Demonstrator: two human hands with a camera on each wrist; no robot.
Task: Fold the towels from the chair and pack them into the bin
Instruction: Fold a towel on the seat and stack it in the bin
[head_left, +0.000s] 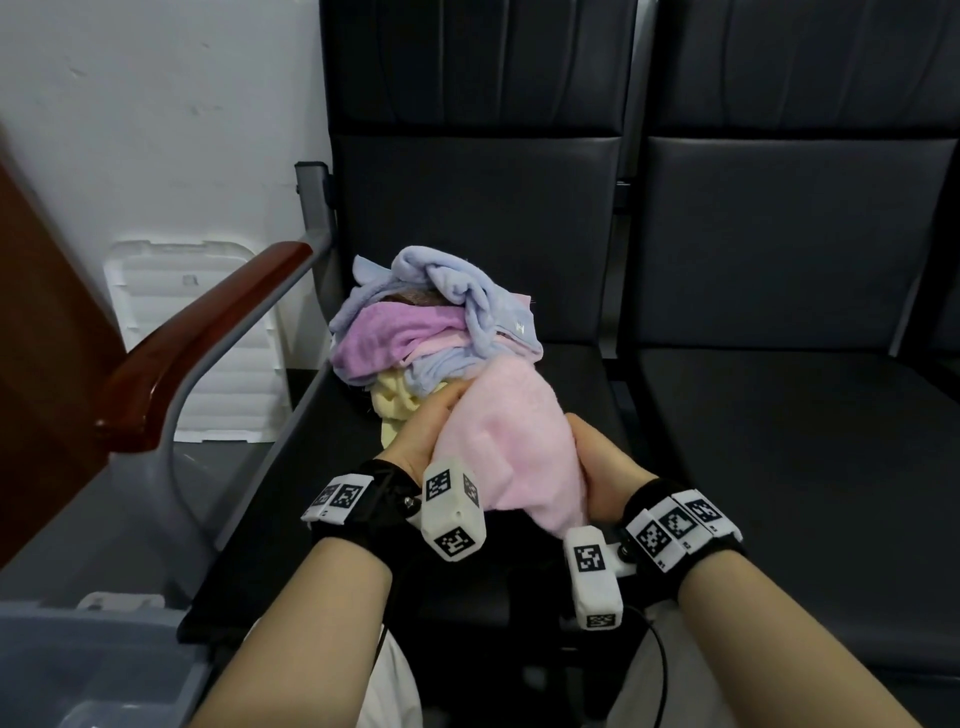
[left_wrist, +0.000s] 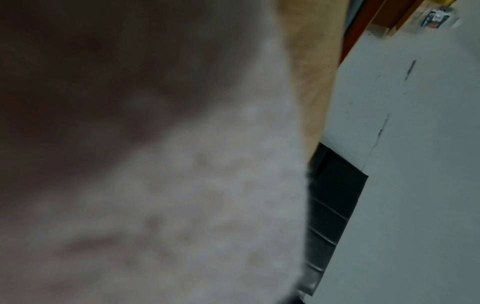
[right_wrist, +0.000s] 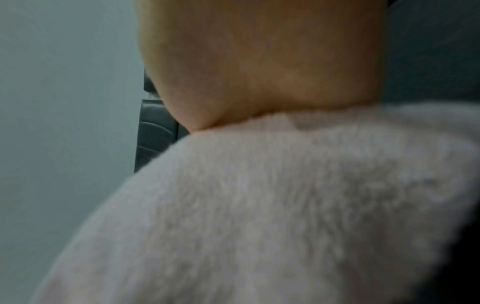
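Your left hand (head_left: 422, 437) and right hand (head_left: 602, 467) both grip the pale pink towel (head_left: 511, 441) — one on each side, fingers curled into the cloth — holding it bunched above the front of the black chair seat (head_left: 571, 374). Just behind it, the heap of blue, purple and yellow towels (head_left: 426, 322) sits on the seat, and the grey bin (head_left: 104, 670) stands low to your left, beside the chair — both wrist views show little but blurred pink cloth.
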